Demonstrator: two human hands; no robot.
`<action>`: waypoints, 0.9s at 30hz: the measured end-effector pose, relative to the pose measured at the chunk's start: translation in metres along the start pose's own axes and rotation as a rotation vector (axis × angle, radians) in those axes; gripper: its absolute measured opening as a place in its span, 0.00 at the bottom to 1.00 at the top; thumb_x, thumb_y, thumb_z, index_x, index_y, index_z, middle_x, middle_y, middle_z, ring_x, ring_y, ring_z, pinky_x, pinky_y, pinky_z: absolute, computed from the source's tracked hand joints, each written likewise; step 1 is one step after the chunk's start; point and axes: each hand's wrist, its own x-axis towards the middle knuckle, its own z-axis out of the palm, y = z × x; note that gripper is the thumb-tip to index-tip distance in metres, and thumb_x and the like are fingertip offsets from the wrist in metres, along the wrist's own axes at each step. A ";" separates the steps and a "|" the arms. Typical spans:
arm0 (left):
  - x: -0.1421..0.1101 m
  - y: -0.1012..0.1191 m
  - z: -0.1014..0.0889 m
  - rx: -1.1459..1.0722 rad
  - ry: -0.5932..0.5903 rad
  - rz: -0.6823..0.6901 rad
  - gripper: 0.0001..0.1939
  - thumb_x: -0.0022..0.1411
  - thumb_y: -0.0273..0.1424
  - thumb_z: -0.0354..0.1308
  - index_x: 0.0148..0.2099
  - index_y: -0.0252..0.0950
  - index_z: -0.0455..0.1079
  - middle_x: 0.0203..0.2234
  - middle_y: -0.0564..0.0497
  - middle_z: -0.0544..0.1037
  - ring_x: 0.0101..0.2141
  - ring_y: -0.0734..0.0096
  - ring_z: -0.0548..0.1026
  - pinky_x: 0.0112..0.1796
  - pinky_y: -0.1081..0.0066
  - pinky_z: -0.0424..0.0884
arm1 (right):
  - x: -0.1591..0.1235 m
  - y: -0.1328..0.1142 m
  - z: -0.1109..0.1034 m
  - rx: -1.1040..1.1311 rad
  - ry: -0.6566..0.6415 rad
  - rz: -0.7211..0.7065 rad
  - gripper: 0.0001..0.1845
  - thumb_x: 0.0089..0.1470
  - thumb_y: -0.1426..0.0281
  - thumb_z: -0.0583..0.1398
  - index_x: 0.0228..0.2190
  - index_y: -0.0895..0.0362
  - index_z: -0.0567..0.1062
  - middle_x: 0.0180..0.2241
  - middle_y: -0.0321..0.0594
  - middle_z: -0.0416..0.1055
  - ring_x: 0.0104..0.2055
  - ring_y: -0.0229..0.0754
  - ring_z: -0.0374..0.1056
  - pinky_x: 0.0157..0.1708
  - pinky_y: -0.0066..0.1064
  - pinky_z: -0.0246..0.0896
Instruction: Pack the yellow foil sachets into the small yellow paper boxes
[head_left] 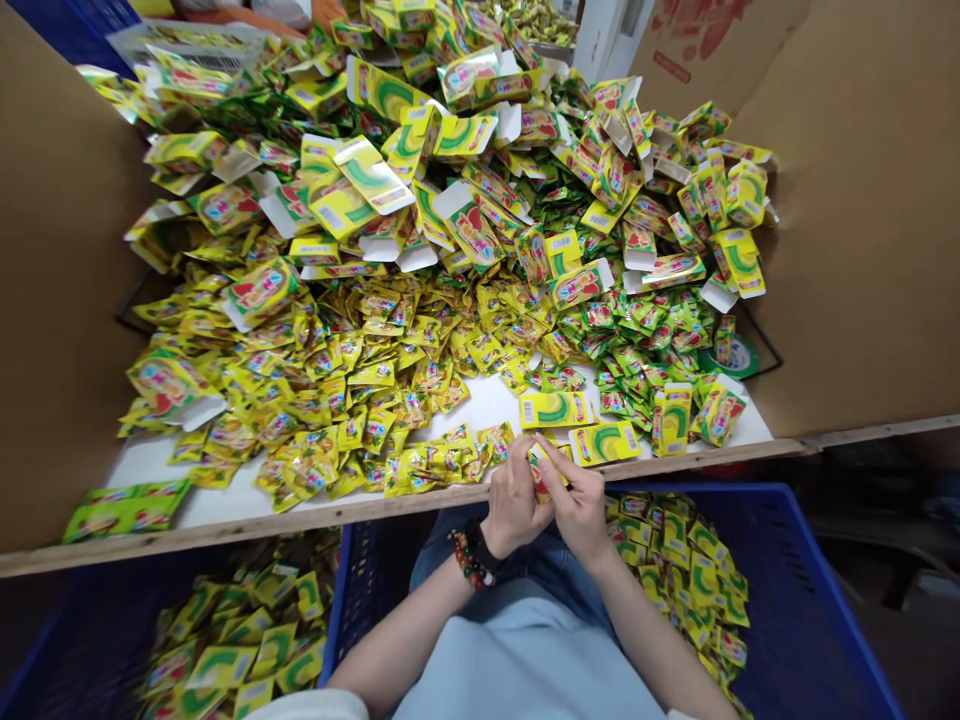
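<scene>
Both hands meet at the front edge of the white tabletop [491, 400]. My left hand [517, 505], with a beaded bracelet at the wrist, is closed round a small yellow candy box [538, 470]. My right hand [579, 505] pinches the same box from the other side, thumb and fingers near its upper end. The fingers hide most of the box. Just beyond the hands lie two flat-lying yellow boxes, one [555, 409] behind the other [604, 443]. A row of yellow candy sachets [427, 465] sits left of my left hand.
A large heap of boxes [465, 220] covers the back, with yellow sachets [300, 370] and green sachets [652, 340] before it. Cardboard walls [862, 220] stand at both sides. Below the edge are blue crates [810, 560] holding boxes. Green packets [127, 510] lie at front left.
</scene>
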 end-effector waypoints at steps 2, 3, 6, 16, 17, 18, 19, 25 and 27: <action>-0.001 -0.001 0.001 0.006 -0.005 -0.018 0.30 0.61 0.32 0.48 0.63 0.33 0.47 0.47 0.35 0.71 0.47 0.55 0.74 0.42 0.58 0.75 | 0.004 -0.002 -0.003 0.015 -0.030 0.012 0.18 0.61 0.62 0.57 0.50 0.51 0.76 0.49 0.40 0.77 0.55 0.52 0.71 0.54 0.46 0.68; -0.001 -0.002 0.002 0.013 -0.007 -0.021 0.30 0.61 0.33 0.48 0.64 0.33 0.46 0.47 0.35 0.71 0.46 0.54 0.75 0.41 0.59 0.75 | 0.006 -0.004 -0.005 0.020 -0.045 0.014 0.18 0.61 0.62 0.57 0.50 0.51 0.77 0.48 0.39 0.77 0.55 0.52 0.71 0.54 0.46 0.68; -0.004 -0.006 0.005 0.028 0.001 -0.014 0.31 0.61 0.35 0.48 0.64 0.33 0.46 0.46 0.36 0.71 0.43 0.55 0.76 0.37 0.59 0.76 | 0.009 -0.008 -0.012 -0.029 -0.127 -0.034 0.18 0.62 0.64 0.56 0.50 0.50 0.76 0.48 0.40 0.78 0.53 0.52 0.72 0.53 0.46 0.69; 0.008 -0.001 -0.020 -0.053 -0.280 0.042 0.32 0.60 0.39 0.53 0.63 0.34 0.53 0.51 0.36 0.70 0.50 0.52 0.71 0.47 0.54 0.72 | -0.015 -0.001 -0.036 -0.529 -0.208 -0.311 0.21 0.65 0.69 0.50 0.56 0.54 0.71 0.40 0.48 0.80 0.36 0.46 0.77 0.37 0.35 0.72; 0.015 -0.003 -0.029 -0.032 -0.342 0.073 0.31 0.60 0.40 0.55 0.62 0.35 0.56 0.52 0.37 0.70 0.52 0.52 0.69 0.49 0.53 0.70 | -0.020 0.000 -0.051 -0.585 -0.186 -0.266 0.20 0.64 0.69 0.51 0.54 0.53 0.73 0.37 0.46 0.81 0.32 0.45 0.77 0.34 0.34 0.72; 0.024 -0.006 -0.037 0.012 -0.390 0.083 0.27 0.61 0.40 0.56 0.60 0.36 0.60 0.51 0.39 0.70 0.51 0.53 0.69 0.50 0.53 0.70 | -0.024 0.001 -0.067 -0.664 -0.150 -0.214 0.19 0.63 0.68 0.53 0.51 0.52 0.75 0.34 0.45 0.81 0.30 0.45 0.76 0.32 0.34 0.71; 0.035 -0.011 -0.044 0.075 -0.417 0.074 0.22 0.63 0.39 0.55 0.57 0.37 0.64 0.49 0.40 0.72 0.50 0.54 0.69 0.49 0.54 0.70 | -0.026 0.003 -0.082 -0.761 -0.109 -0.172 0.16 0.61 0.67 0.55 0.47 0.51 0.78 0.32 0.44 0.81 0.28 0.46 0.75 0.30 0.34 0.70; 0.118 -0.056 -0.034 0.449 -0.455 -0.190 0.10 0.65 0.26 0.51 0.45 0.28 0.70 0.42 0.36 0.73 0.45 0.54 0.70 0.46 0.56 0.69 | 0.041 0.017 -0.087 -0.738 -0.056 -0.163 0.12 0.58 0.70 0.56 0.39 0.53 0.79 0.42 0.46 0.79 0.44 0.49 0.74 0.44 0.41 0.68; 0.139 -0.063 -0.020 0.456 -0.457 -0.239 0.12 0.61 0.27 0.57 0.46 0.26 0.68 0.43 0.34 0.72 0.46 0.52 0.71 0.46 0.58 0.69 | 0.084 0.021 -0.061 -0.674 -0.086 -0.092 0.13 0.56 0.75 0.55 0.39 0.56 0.78 0.42 0.47 0.78 0.46 0.48 0.72 0.48 0.41 0.64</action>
